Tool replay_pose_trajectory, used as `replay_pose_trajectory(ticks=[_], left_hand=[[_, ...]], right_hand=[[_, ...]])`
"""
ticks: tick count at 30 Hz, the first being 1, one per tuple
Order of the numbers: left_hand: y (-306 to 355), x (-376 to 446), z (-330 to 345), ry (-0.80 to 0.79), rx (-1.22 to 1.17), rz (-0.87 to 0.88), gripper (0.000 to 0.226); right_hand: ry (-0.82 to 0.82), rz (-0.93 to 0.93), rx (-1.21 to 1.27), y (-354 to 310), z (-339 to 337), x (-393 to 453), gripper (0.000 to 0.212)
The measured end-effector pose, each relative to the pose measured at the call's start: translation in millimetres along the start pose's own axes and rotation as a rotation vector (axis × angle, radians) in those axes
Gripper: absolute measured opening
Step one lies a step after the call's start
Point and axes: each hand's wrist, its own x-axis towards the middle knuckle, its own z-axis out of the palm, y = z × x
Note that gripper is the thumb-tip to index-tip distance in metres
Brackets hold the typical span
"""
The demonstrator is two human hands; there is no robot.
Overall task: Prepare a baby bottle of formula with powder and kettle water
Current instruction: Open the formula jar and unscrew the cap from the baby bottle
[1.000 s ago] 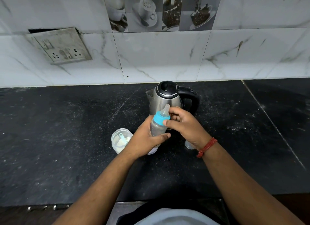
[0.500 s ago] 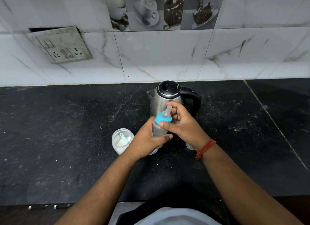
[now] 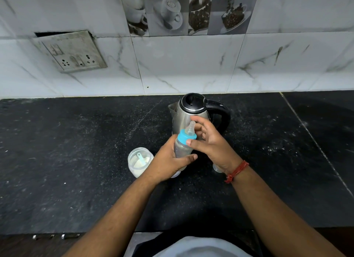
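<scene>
The left hand covered the lower body of the baby bottle, so its fill level could not be read. A small clear item at centre frame showed only as a sliver behind the right wrist; what it was could not be told. The kettle had its lower front blocked by bottle and fingers. Both forearms and a pale garment were cut off by the bottom edge. The socket plate, upper left, was too blurred for markings.

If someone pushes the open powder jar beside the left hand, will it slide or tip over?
The powder jar looks squat and wide, so it would probably slide rather than tip. It seems only partly filled, so likely light and easy to shift. With no lid on, a hard knock could spill powder and the scoop.
</scene>
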Motion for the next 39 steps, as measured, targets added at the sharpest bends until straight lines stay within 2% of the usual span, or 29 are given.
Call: replay_pose_trajectory(ticks=[6, 12, 17, 25, 30, 39], left_hand=[[0, 0, 1, -0.011, -0.002, -0.003, 0.061], [1, 1, -1, -0.005, 0.003, -0.013, 0.063], [0, 1, 0, 0.01, 0.012, -0.013, 0.063], [0, 1, -1, -0.017, 0.003, -0.017, 0.065], [-3, 0, 0, -0.008, -0.021, -0.006, 0.064], [-10, 1, 3, -0.002, 0.003, 0.001, 0.057]], right_hand=[[0.027, -0.002, -0.117, 5, 4, 2, 0.072], [0.008, -0.012, -0.002, 4, 3, 2, 0.066], [-0.061, -0.003, 0.16, 2, -1, -2, 0.075], [0.018, -0.007, -0.002, 5, 4, 2, 0.065], [0.032, 0.001, 0.053, 8, 3, 0, 0.065], [0.137, -0.052, 0.222, 3, -5, 1, 0.046]])
